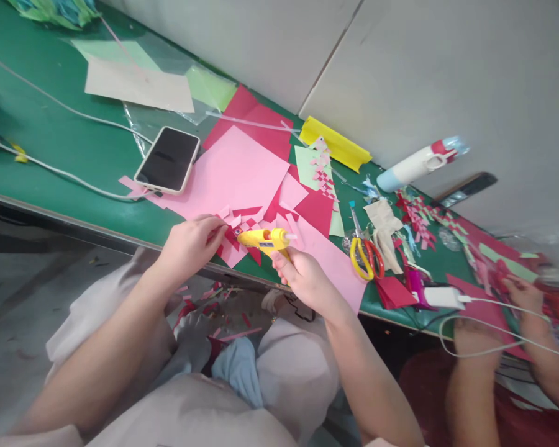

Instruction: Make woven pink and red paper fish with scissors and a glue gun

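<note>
My right hand point(302, 276) is wrapped round the handle of a yellow hot glue gun point(263, 238), whose tip points left. A pale glue stick pokes out of its back end. My left hand point(190, 242) is closed, fingertips pinched on the left end of a woven pink and red paper piece point(249, 218) that overhangs the table's front edge. The glue gun's tip is right by that pinched end; whether they touch I cannot tell. Beneath lie large pink paper sheets point(237, 167) and loose paper strips.
On the green table point(60, 155) lie a phone point(168, 159) with white cables, scissors point(367, 256), a yellow folded strip point(335, 144) and a bottle point(414, 162). A white plug point(442, 298) is at right. Beside me, another person's hands point(524, 295) handle paper. Paper scraps litter the floor.
</note>
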`<state>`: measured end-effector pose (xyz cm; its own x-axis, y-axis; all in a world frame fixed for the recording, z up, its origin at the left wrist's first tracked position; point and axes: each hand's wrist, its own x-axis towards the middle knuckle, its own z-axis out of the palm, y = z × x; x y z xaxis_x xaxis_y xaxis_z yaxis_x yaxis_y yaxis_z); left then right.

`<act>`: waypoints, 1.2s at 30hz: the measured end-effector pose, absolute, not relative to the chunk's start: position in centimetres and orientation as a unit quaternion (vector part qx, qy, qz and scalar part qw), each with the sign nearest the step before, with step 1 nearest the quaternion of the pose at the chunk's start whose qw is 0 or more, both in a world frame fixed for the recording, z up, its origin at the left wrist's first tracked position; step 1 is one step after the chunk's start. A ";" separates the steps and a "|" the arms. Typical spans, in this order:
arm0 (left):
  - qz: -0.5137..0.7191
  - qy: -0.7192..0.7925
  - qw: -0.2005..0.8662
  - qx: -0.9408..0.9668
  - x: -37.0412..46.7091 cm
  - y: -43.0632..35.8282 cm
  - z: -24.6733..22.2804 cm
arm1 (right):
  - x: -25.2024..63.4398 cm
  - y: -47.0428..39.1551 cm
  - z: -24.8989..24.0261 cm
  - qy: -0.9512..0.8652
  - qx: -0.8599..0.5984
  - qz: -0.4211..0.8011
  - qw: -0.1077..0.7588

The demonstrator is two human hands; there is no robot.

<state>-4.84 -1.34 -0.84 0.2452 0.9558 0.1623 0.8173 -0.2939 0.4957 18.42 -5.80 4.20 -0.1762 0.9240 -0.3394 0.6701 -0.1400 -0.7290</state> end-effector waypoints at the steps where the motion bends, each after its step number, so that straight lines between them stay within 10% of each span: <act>1: 0.222 0.573 0.158 0.773 -4.9 -1.3 -0.9 | 18.4 -5.8 4.3 -0.639 -0.624 0.425 0.147; 36: 0.222 0.577 0.173 0.767 -4.8 -1.3 -0.7 | 18.0 -5.6 4.9 -0.666 -0.613 0.406 0.128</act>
